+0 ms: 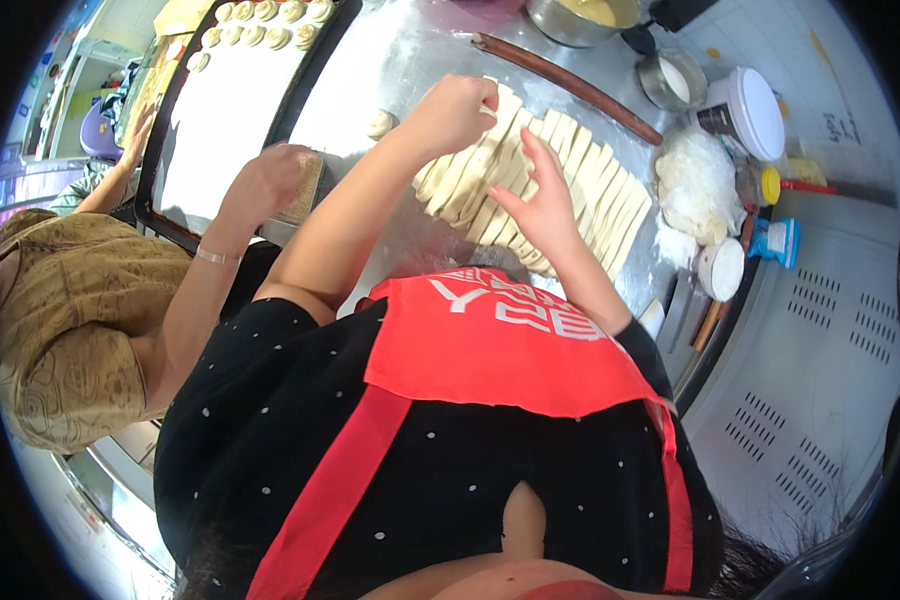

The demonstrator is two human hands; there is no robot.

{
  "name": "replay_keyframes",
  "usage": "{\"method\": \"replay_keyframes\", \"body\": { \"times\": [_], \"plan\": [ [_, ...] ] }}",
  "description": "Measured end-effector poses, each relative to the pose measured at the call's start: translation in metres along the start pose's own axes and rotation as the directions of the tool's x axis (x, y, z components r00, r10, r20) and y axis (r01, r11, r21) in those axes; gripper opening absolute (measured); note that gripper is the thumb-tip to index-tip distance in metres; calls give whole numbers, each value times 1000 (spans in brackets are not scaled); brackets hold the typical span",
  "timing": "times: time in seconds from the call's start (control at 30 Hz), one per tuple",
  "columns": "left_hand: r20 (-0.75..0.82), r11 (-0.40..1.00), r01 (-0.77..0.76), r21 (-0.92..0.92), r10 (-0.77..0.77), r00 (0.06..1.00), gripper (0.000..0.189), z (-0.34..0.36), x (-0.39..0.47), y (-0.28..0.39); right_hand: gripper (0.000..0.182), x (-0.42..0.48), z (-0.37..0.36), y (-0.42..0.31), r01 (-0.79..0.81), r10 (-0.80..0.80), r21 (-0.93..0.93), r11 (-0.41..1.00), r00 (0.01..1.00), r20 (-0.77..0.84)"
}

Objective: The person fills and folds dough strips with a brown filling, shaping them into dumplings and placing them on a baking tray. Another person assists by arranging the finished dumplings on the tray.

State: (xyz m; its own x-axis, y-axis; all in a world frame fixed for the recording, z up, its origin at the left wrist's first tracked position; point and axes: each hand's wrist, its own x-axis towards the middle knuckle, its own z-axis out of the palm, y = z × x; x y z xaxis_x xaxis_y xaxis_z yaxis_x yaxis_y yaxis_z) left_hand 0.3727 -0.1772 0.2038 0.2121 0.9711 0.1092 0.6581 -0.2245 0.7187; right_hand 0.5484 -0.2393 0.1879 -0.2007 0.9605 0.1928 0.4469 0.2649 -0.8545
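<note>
Strips of pale cut dough lie side by side across the metal work table in front of me. My left hand is over the far left end of the strips, its fingers curled closed with a bit of dough showing between them. Most of that piece is hidden by the hand. Above the middle of the strips is my right hand, thumb and fingers apart and holding nothing. One coiled dough roll sits on the table to the left of my left forearm.
A wooden rolling pin lies beyond the strips. Steel bowls, a white bucket and a plastic bag stand at right. At left, a co-worker's hand is over a crumb-filled container, beside a lined baking tray holding several coiled rolls.
</note>
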Motion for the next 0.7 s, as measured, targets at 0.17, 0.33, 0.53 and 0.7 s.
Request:
{"method": "replay_keyframes", "body": {
  "times": [0.17, 0.33, 0.53, 0.7],
  "plan": [
    [-34, 945, -316, -84, 314, 949, 22, -51, -34, 88, 26, 10, -16, -3, -256, 77, 320, 912, 873, 481],
    [189, 996, 91, 18, -93, 978, 22, -75, -55, 104, 16, 5, -81, -28, -211, -34, 550, 808, 915, 401],
    [764, 601, 584, -545, 70, 641, 28, -53, -79, 91, 12, -4, -148, -19, -105, 50, 306, 946, 982, 183],
    [419, -40, 461, -886, 354, 836, 39, -4, -84, 115, 15, -27, -132, 53, -268, 237, 190, 945, 956, 171]
  ]
}}
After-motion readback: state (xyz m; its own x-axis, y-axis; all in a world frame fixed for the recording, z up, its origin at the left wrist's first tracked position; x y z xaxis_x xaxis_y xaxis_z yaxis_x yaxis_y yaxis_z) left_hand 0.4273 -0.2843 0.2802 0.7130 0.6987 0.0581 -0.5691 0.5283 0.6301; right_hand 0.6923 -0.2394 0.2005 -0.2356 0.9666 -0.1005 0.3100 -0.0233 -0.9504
